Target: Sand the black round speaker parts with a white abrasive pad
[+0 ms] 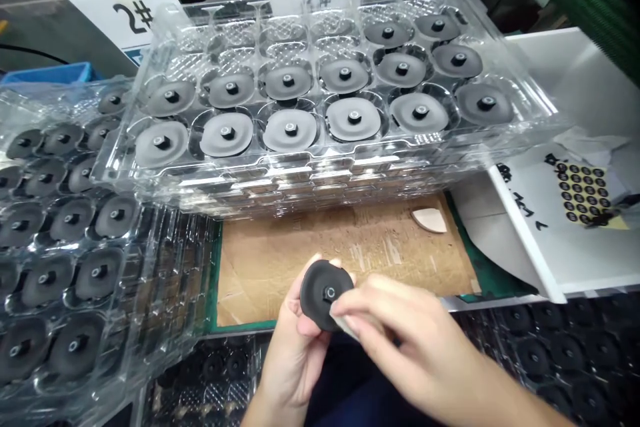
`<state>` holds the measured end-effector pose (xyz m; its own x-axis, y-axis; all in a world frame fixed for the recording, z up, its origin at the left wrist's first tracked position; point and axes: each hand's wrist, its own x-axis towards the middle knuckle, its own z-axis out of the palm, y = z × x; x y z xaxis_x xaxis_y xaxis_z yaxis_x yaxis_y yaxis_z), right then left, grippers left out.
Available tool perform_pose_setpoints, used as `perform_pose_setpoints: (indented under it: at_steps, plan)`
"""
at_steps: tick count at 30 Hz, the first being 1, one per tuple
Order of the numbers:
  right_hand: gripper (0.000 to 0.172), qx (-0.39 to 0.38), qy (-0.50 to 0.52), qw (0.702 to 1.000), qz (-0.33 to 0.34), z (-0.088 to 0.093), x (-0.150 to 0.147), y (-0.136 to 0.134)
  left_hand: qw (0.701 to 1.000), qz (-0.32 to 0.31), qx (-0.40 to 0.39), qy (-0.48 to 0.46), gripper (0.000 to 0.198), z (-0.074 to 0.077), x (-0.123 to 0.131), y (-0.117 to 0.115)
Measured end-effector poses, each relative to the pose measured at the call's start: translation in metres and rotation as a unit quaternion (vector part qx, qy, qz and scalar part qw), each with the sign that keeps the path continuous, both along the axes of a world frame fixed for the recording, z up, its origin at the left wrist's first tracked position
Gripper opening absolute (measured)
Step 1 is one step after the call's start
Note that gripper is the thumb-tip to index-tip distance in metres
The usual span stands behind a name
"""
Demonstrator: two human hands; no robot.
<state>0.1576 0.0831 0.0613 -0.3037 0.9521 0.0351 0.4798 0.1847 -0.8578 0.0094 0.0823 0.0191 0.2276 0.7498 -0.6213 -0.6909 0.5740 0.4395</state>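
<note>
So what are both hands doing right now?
Left hand: closed, holding the black disc with a raised hub.
Right hand: fingers pinched on a small pale piece, mostly hidden.

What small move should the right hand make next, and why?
Probably stroke the pale piece lightly along the black disc: the right hand pinches that piece by the disc's rim, near the central knob, while the left hand holds the disc.

left grip (pixel 303 345): black disc (pixel 315 297) | right grip (pixel 403 320): pale piece (pixel 345 325) | tray stack (pixel 320 177): beyond
</note>
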Motion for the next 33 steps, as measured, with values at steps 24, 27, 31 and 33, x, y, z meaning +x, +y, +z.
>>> perform_pose_setpoints:
  at_steps: [24, 27, 31, 33]
  plan:
    - [0.019, -0.104, -0.031, 0.982, -0.155, -0.095, 0.004, -0.008, 0.991, 0.120, 0.051, 0.040, 0.053, -0.002, -0.011, -0.001]
    - [0.016, -0.113, -0.016, 0.986, -0.125, -0.113, 0.004, -0.030, 0.990, 0.126, 0.055, 0.030, 0.054, -0.001, -0.012, -0.007]
    - [0.020, -0.095, 0.009, 0.985, -0.141, -0.076, 0.003, -0.027, 0.991, 0.115, 0.067, 0.025, 0.055, 0.003, -0.009, -0.017]
    - [0.020, -0.058, 0.040, 0.988, -0.137, -0.041, -0.003, -0.020, 0.990, 0.113, 0.081, 0.025, 0.055, 0.005, -0.007, -0.023]
